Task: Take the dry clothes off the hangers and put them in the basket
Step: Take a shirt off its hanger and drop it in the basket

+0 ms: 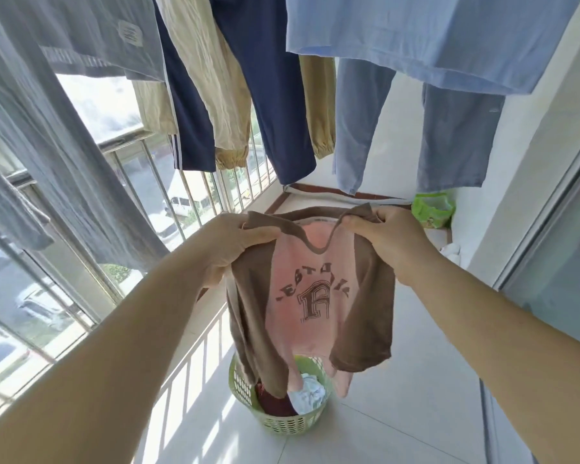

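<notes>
Pink T-shirt [310,296] with brown raglan sleeves and dark arched lettering around a large block letter on the chest; held up by both shoulders, front facing the camera, hem hanging directly above the laundry basket [248,386]. Left hand [226,244]: fingers curled round the brown shoulder fabric, thumb lying on top, gripping firmly. Right hand [387,241]: fingers closed over the opposite shoulder beside the neckline, likewise gripping. Both forearms bare, extended forward and down. Basket: pale green plastic, perforated wall, standing on the white tiled floor [416,413] below the shirt; inside, a dark red garment [275,401] at the left and a crumpled white-and-pale-blue garment [307,396] at the right, partly hidden by the shirt's hanging sleeve and hem. Overhead, hanging in a row: grey garment with a small chest patch [108,31] at far left; navy trousers with white side stripes [188,122]; beige trousers with elastic cuffs [215,88]; a further navy trouser leg [275,105]; light blue shirt [432,31] at upper right; grey-blue trousers [449,139] beneath it. Hangers themselves out of frame. Grey curtain-like cloth [47,155] along the left edge. Metal window railing [188,192] at left, parked vehicles blurred beyond. Green printed bag [431,209] on the floor at the far corner. Sliding glass door [556,249] along the right side.
</notes>
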`<action>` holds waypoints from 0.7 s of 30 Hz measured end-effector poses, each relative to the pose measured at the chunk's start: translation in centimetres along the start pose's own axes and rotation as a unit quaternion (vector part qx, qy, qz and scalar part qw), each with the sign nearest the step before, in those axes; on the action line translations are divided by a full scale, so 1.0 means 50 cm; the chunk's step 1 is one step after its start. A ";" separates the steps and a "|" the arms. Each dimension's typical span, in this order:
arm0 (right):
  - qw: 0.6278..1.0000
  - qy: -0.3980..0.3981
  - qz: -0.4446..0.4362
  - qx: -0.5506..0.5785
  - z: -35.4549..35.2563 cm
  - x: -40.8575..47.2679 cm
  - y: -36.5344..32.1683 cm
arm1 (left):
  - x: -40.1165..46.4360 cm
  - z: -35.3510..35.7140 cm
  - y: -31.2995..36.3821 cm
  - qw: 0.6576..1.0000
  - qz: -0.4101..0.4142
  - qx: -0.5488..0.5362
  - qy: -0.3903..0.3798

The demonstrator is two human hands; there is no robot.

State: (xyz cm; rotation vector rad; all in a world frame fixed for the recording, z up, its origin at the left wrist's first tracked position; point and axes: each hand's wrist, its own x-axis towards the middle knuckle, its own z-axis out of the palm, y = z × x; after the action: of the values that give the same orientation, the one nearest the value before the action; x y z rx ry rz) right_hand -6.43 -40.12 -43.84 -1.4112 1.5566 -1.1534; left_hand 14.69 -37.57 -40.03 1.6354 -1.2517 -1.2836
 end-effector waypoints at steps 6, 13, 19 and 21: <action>0.997 -0.027 0.037 0.054 0.039 -0.006 0.001 | -0.008 0.048 -0.029 0.995 0.017 -0.099 -0.019; 0.984 -0.031 -0.034 -0.173 0.010 0.007 0.009 | -0.004 0.013 -0.049 0.996 -0.020 -0.083 0.038; 0.988 0.064 0.028 -0.137 0.014 0.014 0.043 | 0.000 -0.006 -0.078 0.994 -0.057 -0.086 0.044; 0.991 0.069 0.043 -0.107 0.020 0.009 0.046 | 0.000 -0.003 -0.086 0.993 -0.068 -0.090 0.038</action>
State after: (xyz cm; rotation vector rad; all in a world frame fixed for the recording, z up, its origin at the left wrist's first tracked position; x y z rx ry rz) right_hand -6.34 -40.73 -46.30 -1.4096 1.8673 -1.0785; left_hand 15.95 -36.35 -43.95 1.6453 -0.9640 -1.3604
